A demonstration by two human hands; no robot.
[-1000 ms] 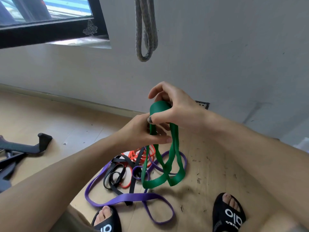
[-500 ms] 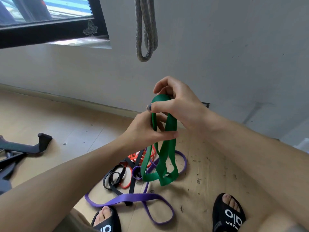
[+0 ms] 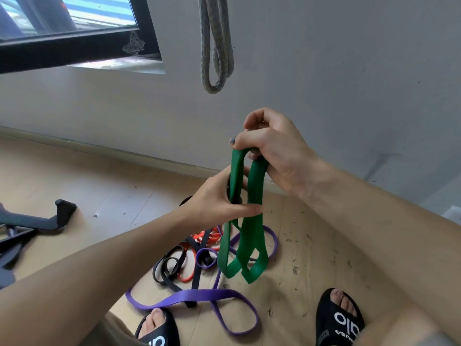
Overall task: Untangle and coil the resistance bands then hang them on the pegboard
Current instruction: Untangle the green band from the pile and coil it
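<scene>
Green band (image 3: 249, 216) held clear of the floor (image 3: 99, 196), folded into hanging loops, long axis vertical. Right hand (image 3: 272, 151) pinches the top folds; band hangs straight below it. Left hand (image 3: 219, 201), lower and nearer the loops' middle, grips the strands together. Remaining bands (image 3: 197, 260), purple, black and red, lie tangled on the floor, directly beneath. Grey band (image 3: 215, 43) hangs on the wall above. Sandals (image 3: 339, 320): white lettering, partly visible, not reliably legible.
</scene>
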